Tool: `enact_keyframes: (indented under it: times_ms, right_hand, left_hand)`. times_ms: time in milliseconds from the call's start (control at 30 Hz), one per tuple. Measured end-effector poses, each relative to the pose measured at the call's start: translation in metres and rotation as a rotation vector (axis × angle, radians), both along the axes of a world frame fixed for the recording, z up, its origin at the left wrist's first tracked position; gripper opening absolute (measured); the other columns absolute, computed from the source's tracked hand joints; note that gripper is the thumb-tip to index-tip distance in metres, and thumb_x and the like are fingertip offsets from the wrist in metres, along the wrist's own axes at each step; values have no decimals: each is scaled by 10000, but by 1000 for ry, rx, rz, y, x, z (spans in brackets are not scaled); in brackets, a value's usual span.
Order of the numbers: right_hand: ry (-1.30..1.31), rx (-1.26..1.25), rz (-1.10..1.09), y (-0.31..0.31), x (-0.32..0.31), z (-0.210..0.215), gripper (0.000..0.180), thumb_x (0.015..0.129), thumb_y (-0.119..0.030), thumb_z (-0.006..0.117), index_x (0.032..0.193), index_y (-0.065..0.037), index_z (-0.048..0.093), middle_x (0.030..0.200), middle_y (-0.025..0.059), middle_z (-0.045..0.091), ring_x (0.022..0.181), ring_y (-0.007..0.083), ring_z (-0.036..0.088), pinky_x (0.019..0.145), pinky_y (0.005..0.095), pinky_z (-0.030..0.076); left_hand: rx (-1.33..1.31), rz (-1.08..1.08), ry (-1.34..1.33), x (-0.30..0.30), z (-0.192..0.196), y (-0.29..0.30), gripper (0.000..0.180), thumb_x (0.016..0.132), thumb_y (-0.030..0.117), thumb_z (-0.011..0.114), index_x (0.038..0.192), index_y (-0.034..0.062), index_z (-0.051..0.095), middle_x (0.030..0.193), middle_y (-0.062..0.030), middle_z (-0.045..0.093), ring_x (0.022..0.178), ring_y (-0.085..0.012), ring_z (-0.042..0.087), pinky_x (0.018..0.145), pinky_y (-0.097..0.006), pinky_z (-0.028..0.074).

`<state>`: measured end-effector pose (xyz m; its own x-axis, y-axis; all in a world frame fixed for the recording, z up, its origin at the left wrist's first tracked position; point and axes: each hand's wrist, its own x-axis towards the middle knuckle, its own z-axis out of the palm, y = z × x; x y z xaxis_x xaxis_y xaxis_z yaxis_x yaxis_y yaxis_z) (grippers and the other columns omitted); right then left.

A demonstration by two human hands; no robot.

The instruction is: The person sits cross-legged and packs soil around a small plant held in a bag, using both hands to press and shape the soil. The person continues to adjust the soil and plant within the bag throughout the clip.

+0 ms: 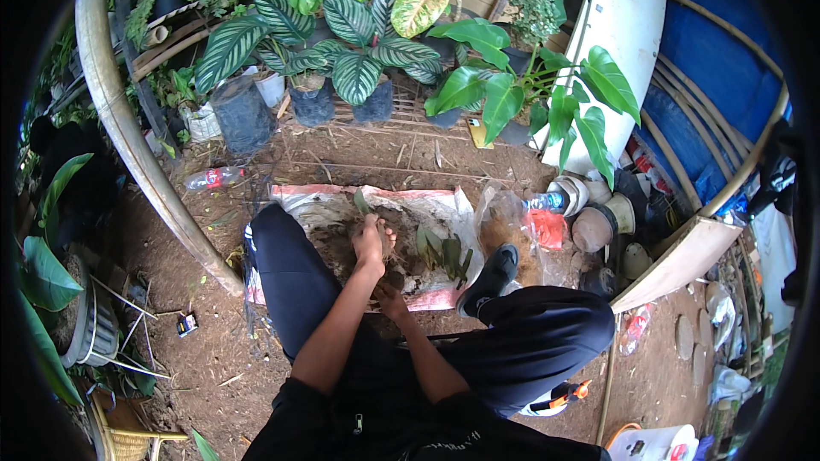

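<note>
On a soil-strewn sack (427, 198), left grip (371, 242) around a rooted cutting (362, 205), right grip (389, 297) unreadable.

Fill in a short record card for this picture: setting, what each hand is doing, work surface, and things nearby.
Setting: outdoor plant nursery, bare soil ground
Left hand: gripping a small plant with a clump of earth
Right hand: low on the soil pile, grip unclear
Work surface: white sack spread flat on the ground
On the sack: loose plant cuttings
Nearby: plastic bottle, striped-leaf potted plants, stacked pots
</note>
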<state>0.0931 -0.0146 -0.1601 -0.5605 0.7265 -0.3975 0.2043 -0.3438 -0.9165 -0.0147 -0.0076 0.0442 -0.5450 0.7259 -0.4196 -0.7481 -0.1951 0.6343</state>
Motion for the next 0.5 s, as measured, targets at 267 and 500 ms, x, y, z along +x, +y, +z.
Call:
enact_keyframes:
  times_ms: [267, 500]
  right_hand:
    - [-229, 158, 115, -4, 14, 19, 310, 883, -300, 594, 978, -5, 588, 739, 54, 617, 622, 131, 576, 561, 294, 462]
    - [-213, 316, 136, -5, 12, 9, 331, 860, -328, 614, 867, 3, 589, 644, 71, 586, 585, 147, 547, 545, 324, 432]
  left_hand:
    - [-25, -42, 9, 3, 1, 3, 284, 892, 339, 498, 822, 66, 536, 621, -39, 533, 513, -162, 533, 483, -293, 425]
    - [-55, -49, 34, 4, -2, 3, 290, 881, 355, 513, 822, 72, 542, 626, -38, 539, 516, -164, 537, 494, -298, 432]
